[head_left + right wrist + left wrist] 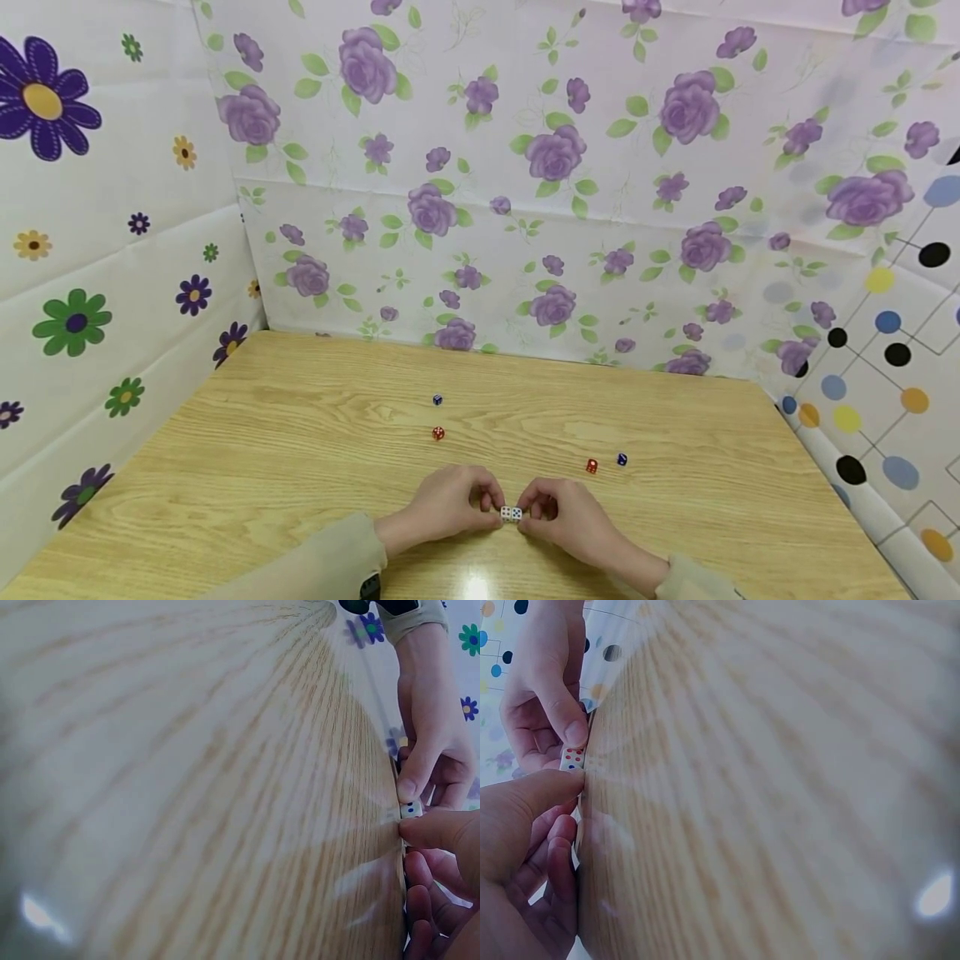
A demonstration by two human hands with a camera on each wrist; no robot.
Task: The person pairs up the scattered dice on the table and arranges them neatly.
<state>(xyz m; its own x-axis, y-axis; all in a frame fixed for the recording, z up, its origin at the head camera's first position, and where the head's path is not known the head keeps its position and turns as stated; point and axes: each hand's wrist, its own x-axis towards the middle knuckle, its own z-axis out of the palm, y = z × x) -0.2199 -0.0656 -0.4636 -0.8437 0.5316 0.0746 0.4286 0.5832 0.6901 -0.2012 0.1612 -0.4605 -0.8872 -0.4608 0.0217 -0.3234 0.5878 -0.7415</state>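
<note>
Two white dice stand side by side, touching, on the wooden table: the left white die point(506, 513) shows red pips and the right white die point(517, 514) dark ones. My left hand point(447, 505) pinches the left die between thumb and finger. From the other side, my right hand point(572, 518) pinches the right die the same way. In the left wrist view, the left thumb point(551, 786) covers part of the dice. The right thumb point(429, 829) hides part of them in the right wrist view.
Beyond my left hand lie a red die point(438, 433) and a blue die point(437, 400). Another red die point(592, 466) and blue die point(622, 459) lie beyond my right hand. Patterned cloth point(480, 208) hangs behind the wooden table point(300, 433) and along both sides.
</note>
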